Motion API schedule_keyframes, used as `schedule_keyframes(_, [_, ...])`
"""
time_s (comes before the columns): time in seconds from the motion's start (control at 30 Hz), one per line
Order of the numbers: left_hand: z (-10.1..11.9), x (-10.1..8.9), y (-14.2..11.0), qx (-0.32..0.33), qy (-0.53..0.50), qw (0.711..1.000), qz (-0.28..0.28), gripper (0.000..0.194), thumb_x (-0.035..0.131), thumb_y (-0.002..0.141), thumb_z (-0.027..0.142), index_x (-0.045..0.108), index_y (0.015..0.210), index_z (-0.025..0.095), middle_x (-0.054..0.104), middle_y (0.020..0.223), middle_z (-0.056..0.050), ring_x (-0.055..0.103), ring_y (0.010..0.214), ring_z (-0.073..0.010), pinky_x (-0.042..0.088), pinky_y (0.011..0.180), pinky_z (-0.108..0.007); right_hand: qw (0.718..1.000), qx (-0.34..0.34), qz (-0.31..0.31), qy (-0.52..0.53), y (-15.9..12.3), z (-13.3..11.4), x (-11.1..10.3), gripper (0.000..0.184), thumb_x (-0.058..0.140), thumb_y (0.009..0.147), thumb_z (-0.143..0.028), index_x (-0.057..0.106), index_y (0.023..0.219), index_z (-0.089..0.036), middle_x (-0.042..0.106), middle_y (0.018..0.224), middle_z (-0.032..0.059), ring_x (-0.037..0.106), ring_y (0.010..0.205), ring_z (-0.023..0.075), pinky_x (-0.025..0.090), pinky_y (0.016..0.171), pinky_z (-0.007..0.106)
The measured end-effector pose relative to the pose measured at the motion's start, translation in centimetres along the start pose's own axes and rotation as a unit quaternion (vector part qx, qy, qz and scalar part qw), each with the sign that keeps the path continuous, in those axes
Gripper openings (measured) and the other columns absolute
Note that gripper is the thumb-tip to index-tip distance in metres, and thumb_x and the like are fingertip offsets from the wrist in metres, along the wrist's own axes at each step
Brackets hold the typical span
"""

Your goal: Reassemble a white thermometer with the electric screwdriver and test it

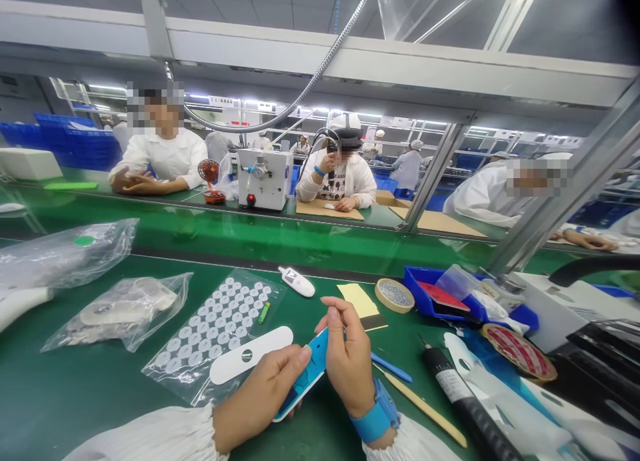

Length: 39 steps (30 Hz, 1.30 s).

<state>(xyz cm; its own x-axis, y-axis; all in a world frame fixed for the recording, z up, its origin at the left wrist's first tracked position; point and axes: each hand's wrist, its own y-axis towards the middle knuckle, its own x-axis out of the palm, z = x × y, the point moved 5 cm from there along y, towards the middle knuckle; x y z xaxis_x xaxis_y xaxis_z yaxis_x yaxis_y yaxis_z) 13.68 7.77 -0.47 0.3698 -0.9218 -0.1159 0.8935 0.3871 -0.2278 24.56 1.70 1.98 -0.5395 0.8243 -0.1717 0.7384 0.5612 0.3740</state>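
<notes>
Both hands hold a long flat panel (315,362) with a shiny blue face and a thin white edge, tilted up toward the right. My left hand (265,389) grips its lower part, thumb lying on the blue face. At the upper end, my right hand (347,354) has its thumb and bent fingers closed around the panel; a blue band (375,413) circles that wrist. A white rounded plate (250,355) with a round hole lies just beyond my left hand. It rests partly on a clear bag (200,331) of round white discs, beside a small green piece (264,313).
Beyond lie a white handheld device (297,282), yellow paper (359,301) and a tape roll (395,294). To the right are a blue pen-like tool (393,367), a wooden stick (425,407), a black electric screwdriver (460,387) and a blue bin (425,301). Co-workers sit across the bench.
</notes>
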Motion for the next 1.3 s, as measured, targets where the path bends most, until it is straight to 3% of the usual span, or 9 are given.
schedule_keyframes(0.17, [-0.2, 0.0, 0.0, 0.017, 0.022, 0.999, 0.038, 0.048, 0.034, 0.082, 0.059, 0.046, 0.063, 0.017, 0.046, 0.048, 0.003, 0.046, 0.041, -0.0106, 0.037, 0.044, -0.021, 1.000, 0.004, -0.003, 0.005, -0.1, 0.1, 0.1, 0.034, 0.033, 0.090, -0.043, 0.051, 0.101, -0.017, 0.053, 0.063, -0.0005, 0.048, 0.054, 0.0073, 0.041, 0.053, 0.017])
schedule_keyframes(0.37, [-0.9, 0.1, 0.0, -0.018, -0.011, 0.998, 0.061, 0.054, 0.026, 0.084, 0.061, 0.048, 0.062, 0.016, 0.051, 0.050, 0.000, 0.050, 0.043, -0.0127, 0.039, 0.045, -0.023, 1.000, 0.021, -0.006, 0.014, 0.2, 0.7, 0.3, 0.034, 0.034, 0.089, -0.045, 0.049, 0.102, -0.017, 0.053, 0.063, -0.0004, 0.047, 0.052, 0.0073, 0.039, 0.050, 0.017])
schedule_keyframes(0.47, [-0.7, 0.2, -0.1, -0.030, -0.043, 0.998, 0.040, 0.051, 0.030, 0.083, 0.060, 0.050, 0.070, 0.016, 0.056, 0.060, -0.001, 0.052, 0.051, -0.0126, 0.039, 0.049, -0.022, 0.999, 0.033, 0.001, 0.017, 0.3, 1.1, 0.0, 0.035, 0.034, 0.089, -0.046, 0.049, 0.103, -0.018, 0.053, 0.064, -0.0003, 0.047, 0.052, 0.0072, 0.039, 0.050, 0.017])
schedule_keyframes(0.6, [-0.1, 0.6, -0.1, 0.014, -0.014, 1.000, -0.022, 0.041, 0.044, 0.080, 0.057, 0.048, 0.077, 0.015, 0.051, 0.061, 0.002, 0.047, 0.053, -0.0098, 0.036, 0.051, -0.021, 0.999, 0.047, 0.005, 0.019, 0.5, 1.5, -0.1, 0.034, 0.034, 0.088, -0.046, 0.050, 0.102, -0.018, 0.053, 0.063, -0.0008, 0.047, 0.052, 0.0075, 0.040, 0.051, 0.017])
schedule_keyframes(0.73, [-0.1, 0.6, 0.0, 0.024, 0.024, 0.999, -0.006, 0.039, 0.043, 0.081, 0.055, 0.045, 0.077, 0.016, 0.043, 0.057, 0.005, 0.042, 0.052, -0.0097, 0.033, 0.050, -0.021, 0.998, 0.055, 0.003, 0.023, 0.6, 1.8, 0.2, 0.034, 0.035, 0.088, -0.046, 0.050, 0.101, -0.018, 0.053, 0.063, -0.0008, 0.048, 0.054, 0.0079, 0.040, 0.053, 0.018])
schedule_keyframes(0.87, [0.4, 0.5, -0.2, 0.051, 0.055, 0.997, 0.013, 0.033, 0.046, 0.082, 0.050, 0.049, 0.080, 0.016, 0.047, 0.075, 0.000, 0.043, 0.069, -0.0129, 0.037, 0.064, -0.024, 0.997, 0.066, -0.010, 0.041, 0.6, 2.1, 0.5, 0.036, 0.034, 0.088, -0.047, 0.050, 0.101, -0.018, 0.053, 0.062, -0.0008, 0.049, 0.053, 0.0081, 0.040, 0.051, 0.017])
schedule_keyframes(1.07, [-0.1, 1.2, -0.8, 0.006, -0.069, 0.995, -0.070, 0.035, 0.050, 0.082, 0.044, 0.048, 0.109, 0.022, 0.052, 0.100, -0.003, 0.046, 0.096, -0.0184, 0.036, 0.088, -0.031, 0.994, 0.081, -0.022, 0.070, 0.8, 2.5, 0.7, 0.038, 0.037, 0.086, -0.049, 0.049, 0.102, -0.017, 0.052, 0.060, -0.0009, 0.048, 0.050, 0.0076, 0.038, 0.048, 0.016])
schedule_keyframes(1.2, [-0.2, 1.3, -0.8, -0.001, -0.120, 0.985, -0.121, 0.043, 0.057, 0.079, 0.036, 0.044, 0.118, 0.024, 0.052, 0.102, -0.001, 0.045, 0.096, -0.0162, 0.034, 0.091, -0.030, 0.991, 0.093, -0.024, 0.088, 1.0, 2.9, 0.7, 0.038, 0.039, 0.086, -0.050, 0.049, 0.103, -0.017, 0.052, 0.060, -0.0013, 0.046, 0.047, 0.0068, 0.037, 0.046, 0.016])
schedule_keyframes(1.3, [0.2, 1.2, -0.9, -0.009, -0.148, 0.977, -0.152, 0.050, 0.065, 0.072, 0.033, 0.047, 0.116, 0.021, 0.054, 0.093, 0.001, 0.046, 0.087, -0.0133, 0.037, 0.081, -0.025, 0.989, 0.105, -0.024, 0.103, 1.2, 3.2, 0.6, 0.039, 0.041, 0.084, -0.050, 0.049, 0.103, -0.017, 0.052, 0.059, -0.0014, 0.045, 0.045, 0.0065, 0.037, 0.044, 0.016])
